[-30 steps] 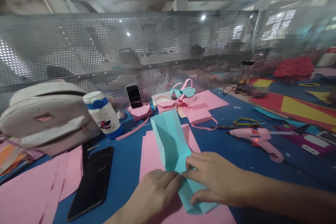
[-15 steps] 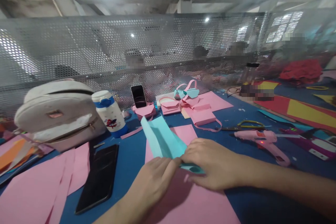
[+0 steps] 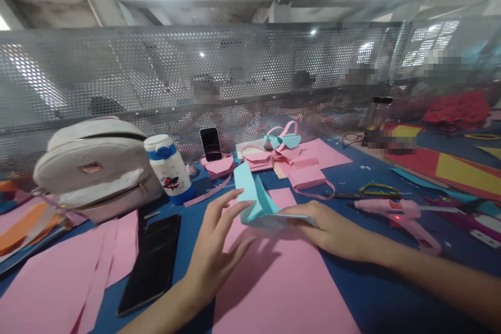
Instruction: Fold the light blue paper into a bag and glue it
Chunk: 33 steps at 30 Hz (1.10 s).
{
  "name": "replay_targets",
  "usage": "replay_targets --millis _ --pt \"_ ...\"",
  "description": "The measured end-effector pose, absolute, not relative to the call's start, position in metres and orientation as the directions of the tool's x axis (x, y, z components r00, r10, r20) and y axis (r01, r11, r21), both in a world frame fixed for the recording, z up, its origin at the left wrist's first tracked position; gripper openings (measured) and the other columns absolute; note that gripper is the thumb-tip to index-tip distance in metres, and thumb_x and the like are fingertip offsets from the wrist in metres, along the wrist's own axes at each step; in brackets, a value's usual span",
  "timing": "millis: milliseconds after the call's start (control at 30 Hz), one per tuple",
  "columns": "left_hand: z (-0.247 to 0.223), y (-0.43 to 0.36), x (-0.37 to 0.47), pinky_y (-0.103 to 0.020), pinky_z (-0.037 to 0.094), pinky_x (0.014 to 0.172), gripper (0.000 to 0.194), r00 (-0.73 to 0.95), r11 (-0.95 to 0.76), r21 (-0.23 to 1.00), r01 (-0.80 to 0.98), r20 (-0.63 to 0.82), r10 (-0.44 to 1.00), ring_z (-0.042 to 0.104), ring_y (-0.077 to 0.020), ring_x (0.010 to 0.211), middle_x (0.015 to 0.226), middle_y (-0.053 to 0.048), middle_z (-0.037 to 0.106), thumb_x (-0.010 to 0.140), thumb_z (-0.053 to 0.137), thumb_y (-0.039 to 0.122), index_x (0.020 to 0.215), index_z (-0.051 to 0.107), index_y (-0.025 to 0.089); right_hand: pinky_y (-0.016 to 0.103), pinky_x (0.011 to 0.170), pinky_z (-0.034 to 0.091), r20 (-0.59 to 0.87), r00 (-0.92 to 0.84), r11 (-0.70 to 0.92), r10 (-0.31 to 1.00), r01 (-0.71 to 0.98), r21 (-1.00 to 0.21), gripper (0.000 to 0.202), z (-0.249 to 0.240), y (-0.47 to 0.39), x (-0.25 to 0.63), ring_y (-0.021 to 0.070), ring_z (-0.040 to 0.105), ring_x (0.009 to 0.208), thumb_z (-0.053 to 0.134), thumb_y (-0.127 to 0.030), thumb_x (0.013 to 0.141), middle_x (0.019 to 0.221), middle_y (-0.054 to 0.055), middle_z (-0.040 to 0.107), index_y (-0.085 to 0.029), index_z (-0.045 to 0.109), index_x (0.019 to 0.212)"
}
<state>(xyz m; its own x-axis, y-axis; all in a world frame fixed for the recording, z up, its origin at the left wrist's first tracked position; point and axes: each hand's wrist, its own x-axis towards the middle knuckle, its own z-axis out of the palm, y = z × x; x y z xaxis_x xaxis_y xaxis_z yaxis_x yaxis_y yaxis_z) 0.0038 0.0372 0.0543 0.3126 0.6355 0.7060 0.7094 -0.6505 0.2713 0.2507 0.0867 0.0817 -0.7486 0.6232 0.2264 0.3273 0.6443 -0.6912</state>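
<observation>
A folded light-blue paper (image 3: 245,190) is held up over a large pink sheet (image 3: 285,292) on the blue table. My right hand (image 3: 332,227) grips its right end, fingers partly hidden beneath the paper. My left hand (image 3: 219,245) is spread, its fingers apart at the left side of the blue paper; whether the fingertips touch it is unclear. The paper stands partly unfolded, with one flap rising toward the back.
A black phone (image 3: 151,266) and pink sheets (image 3: 50,276) lie left. Behind are a backpack (image 3: 97,162), a bottle (image 3: 168,169) and small pink paper bags (image 3: 309,172). Scissors (image 3: 379,190) and a pink glue gun (image 3: 399,211) are right. A perforated panel (image 3: 156,73) stands behind.
My left hand has let go of the blue paper and opened its fingers. The paper has turned and lifted in my right hand. The view has shifted slightly left.
</observation>
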Motion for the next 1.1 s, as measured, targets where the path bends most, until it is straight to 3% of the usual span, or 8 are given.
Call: replay_targets --millis 167,333,500,667,933,1100 --pt "0.041 0.041 0.002 -0.051 0.032 0.113 0.052 0.295 -0.662 0.407 0.629 0.663 0.688 0.030 -0.0314 0.142 0.157 -0.010 0.030 0.096 0.056 0.028 0.145 0.040 0.029 0.035 0.094 0.050 0.296 -0.701 0.547 0.649 0.159 -0.822 0.035 0.069 0.086 0.253 0.0228 0.065 0.103 0.046 -0.031 0.098 0.113 0.004 0.072 -0.022 0.065 0.126" --pt "0.038 0.041 0.002 -0.043 0.034 0.114 0.048 0.248 -0.665 0.527 0.530 0.653 0.715 0.040 -0.0245 0.139 0.152 -0.007 0.042 0.097 0.053 0.023 0.144 0.044 0.031 0.038 0.102 0.045 0.371 -0.758 0.629 0.537 0.067 -0.774 0.035 0.054 0.089 0.256 0.0224 0.061 0.115 0.047 -0.031 0.099 0.126 0.010 0.066 -0.022 0.063 0.128" --pt "0.036 0.040 0.003 -0.036 0.040 0.111 0.046 0.264 -0.705 0.507 0.497 0.685 0.679 0.046 -0.0216 0.135 0.146 -0.005 0.050 0.096 0.056 0.021 0.140 0.050 0.030 0.041 0.104 0.042 0.429 -0.825 0.670 0.367 -0.085 -0.737 0.040 0.050 0.095 0.254 0.0212 0.057 0.120 0.041 -0.039 0.102 0.132 0.012 0.062 -0.023 0.056 0.136" --pt "0.035 0.041 0.003 -0.034 0.045 0.107 0.043 0.298 -0.723 0.531 0.442 0.673 0.677 0.053 -0.0216 0.129 0.140 -0.005 0.057 0.093 0.061 0.018 0.134 0.057 0.029 0.042 0.108 0.036 0.339 -0.886 0.605 0.316 -0.087 -0.791 0.041 0.056 0.095 0.252 0.0228 0.052 0.127 0.045 -0.037 0.101 0.134 0.016 0.059 -0.019 0.057 0.136" --pt "0.032 0.045 0.001 -0.040 0.047 0.105 0.037 0.350 -0.744 0.583 0.328 0.656 0.669 0.057 -0.0247 0.125 0.135 -0.008 0.061 0.090 0.067 0.026 0.127 0.064 0.030 0.042 0.108 0.035 0.253 -0.923 0.422 0.291 -0.114 -0.900 0.040 0.049 0.095 0.256 0.0238 0.051 0.127 0.046 -0.040 0.100 0.138 0.014 0.055 -0.024 0.058 0.134" --pt "0.032 0.044 0.003 -0.042 0.049 0.103 0.033 0.335 -0.750 0.574 0.330 0.672 0.661 0.059 -0.0253 0.123 0.133 -0.008 0.063 0.090 0.066 0.026 0.123 0.067 0.030 0.044 0.114 0.025 0.158 -0.968 0.509 0.197 -0.036 -0.860 0.066 0.057 0.097 0.261 0.0268 0.040 0.136 0.058 -0.054 0.090 0.145 0.015 0.047 -0.021 0.043 0.146"
